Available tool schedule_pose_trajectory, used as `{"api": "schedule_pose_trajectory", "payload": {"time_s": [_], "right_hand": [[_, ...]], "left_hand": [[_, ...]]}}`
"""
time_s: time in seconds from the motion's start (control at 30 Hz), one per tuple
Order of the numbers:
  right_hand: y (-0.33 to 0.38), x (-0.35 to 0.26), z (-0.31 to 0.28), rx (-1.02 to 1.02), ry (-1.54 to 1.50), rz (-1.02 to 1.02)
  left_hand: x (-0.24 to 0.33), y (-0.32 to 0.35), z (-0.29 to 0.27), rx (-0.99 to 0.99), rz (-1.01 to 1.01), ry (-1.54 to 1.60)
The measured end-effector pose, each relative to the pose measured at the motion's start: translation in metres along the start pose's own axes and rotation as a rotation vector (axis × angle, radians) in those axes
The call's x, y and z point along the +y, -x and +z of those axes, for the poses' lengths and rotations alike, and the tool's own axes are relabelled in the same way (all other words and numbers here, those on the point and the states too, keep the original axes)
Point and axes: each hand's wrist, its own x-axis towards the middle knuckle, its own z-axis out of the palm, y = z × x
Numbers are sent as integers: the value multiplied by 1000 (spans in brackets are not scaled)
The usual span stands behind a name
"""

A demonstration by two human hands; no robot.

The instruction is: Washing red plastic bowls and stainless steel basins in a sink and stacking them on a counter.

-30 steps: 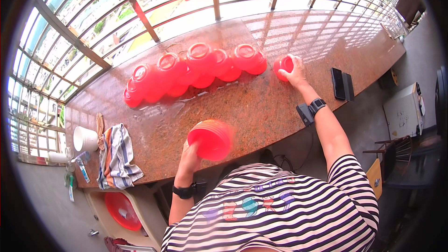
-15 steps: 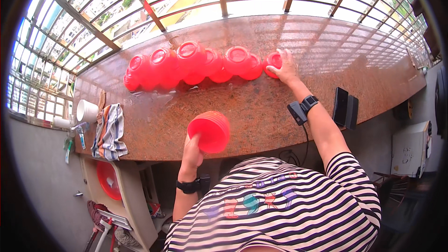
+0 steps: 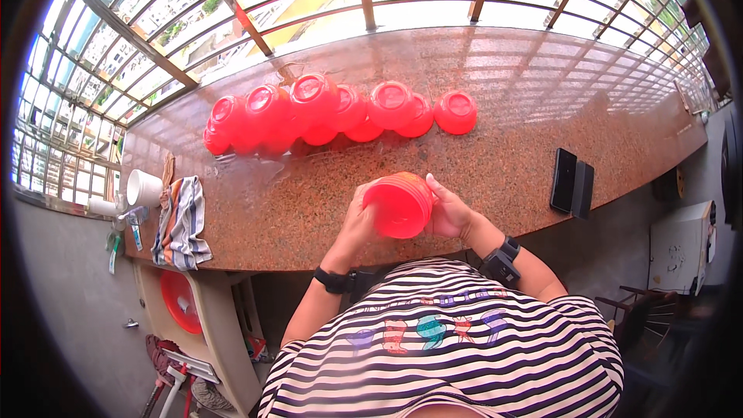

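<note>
Bowls (image 3: pixel 402 213), glossy red and nested, tilt in the firmly closed left hand (image 3: pixel 356 222), while beside them the right hand (image 3: pixel 450 215) hides its fingers, leaving its grip unclear.

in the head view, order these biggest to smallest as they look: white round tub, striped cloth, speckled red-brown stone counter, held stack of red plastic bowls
1. Speckled red-brown stone counter
2. Striped cloth and held stack of red plastic bowls: too alike to rank
3. White round tub
</note>
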Motion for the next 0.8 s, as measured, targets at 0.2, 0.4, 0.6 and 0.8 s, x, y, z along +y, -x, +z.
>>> {"api": "schedule_pose_trajectory", "payload": {"time_s": [0.2, 0.4, 0.6, 0.8], "right_hand": [[12, -5, 21, 27, 310, -292], [-1, -2, 4, 220, 764, -672], [16, -66, -27, 596, 1057, -1106], [47, -158, -105, 1192, 1749, -1232]], "left_hand": [[11, -10, 1, -82, -109, 246], [-2, -9, -4, -44, -120, 218], [-4, -2, -28, -2, -220, 323], [3, 12, -37, 130, -193, 509]]}}
